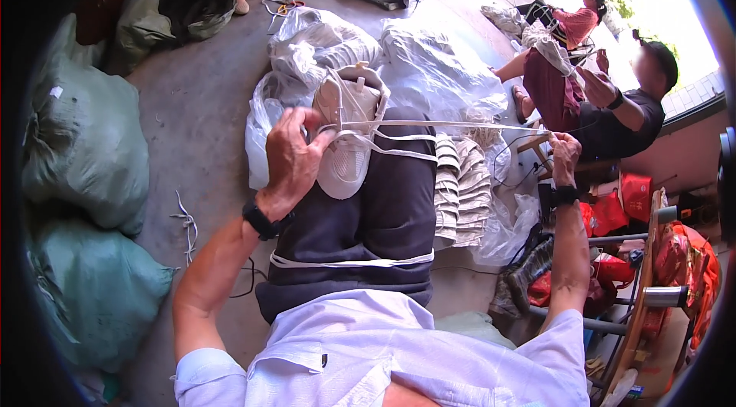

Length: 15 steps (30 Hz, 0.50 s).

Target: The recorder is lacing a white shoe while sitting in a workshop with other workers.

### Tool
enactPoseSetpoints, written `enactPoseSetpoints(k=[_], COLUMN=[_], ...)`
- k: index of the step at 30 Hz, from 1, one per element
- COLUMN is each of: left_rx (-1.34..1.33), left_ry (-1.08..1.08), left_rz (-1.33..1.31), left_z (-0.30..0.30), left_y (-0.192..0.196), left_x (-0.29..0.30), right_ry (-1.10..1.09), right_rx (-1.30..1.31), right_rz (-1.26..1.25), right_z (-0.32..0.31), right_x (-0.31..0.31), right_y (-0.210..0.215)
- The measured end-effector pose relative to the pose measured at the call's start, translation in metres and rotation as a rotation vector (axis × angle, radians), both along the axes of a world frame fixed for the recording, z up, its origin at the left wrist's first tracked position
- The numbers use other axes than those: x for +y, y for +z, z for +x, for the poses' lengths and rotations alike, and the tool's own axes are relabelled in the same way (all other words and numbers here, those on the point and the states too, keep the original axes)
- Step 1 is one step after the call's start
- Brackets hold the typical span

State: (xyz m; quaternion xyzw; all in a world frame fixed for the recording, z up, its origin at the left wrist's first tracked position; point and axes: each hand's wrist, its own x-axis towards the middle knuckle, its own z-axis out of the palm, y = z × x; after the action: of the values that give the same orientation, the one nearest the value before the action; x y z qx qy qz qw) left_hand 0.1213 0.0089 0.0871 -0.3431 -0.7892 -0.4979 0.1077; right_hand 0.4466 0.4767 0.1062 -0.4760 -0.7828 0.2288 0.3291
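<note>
At the left hand (294, 152), pale shoe (345, 165), lace (460, 125) taut to right hand (566, 154)

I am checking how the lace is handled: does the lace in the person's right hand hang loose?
No, the white lace stretches in a straight line from the shoe to the right hand.

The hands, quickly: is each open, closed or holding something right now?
Left hand: fingers bent at the shoe; grip unclear.
Right hand: closed, holding the taut white lace.
</note>
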Motion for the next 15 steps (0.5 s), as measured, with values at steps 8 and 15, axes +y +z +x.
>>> enactPoseSetpoints(k=[8, 15], left_rx=[-0.831, -2.054], left_ry=[-0.121, -0.861], left_rz=[0.168, 0.927], left_z=[-0.027, -0.025], left_y=[-0.017, -0.020], left_x=[-0.008, -0.014], right_ry=[0.041, 0.022], right_rx=[0.126, 0.065], right_rz=[-0.089, -0.145], right_z=[-0.006, -0.008], right_x=[-0.009, -0.011], right_y=[-0.009, -0.020])
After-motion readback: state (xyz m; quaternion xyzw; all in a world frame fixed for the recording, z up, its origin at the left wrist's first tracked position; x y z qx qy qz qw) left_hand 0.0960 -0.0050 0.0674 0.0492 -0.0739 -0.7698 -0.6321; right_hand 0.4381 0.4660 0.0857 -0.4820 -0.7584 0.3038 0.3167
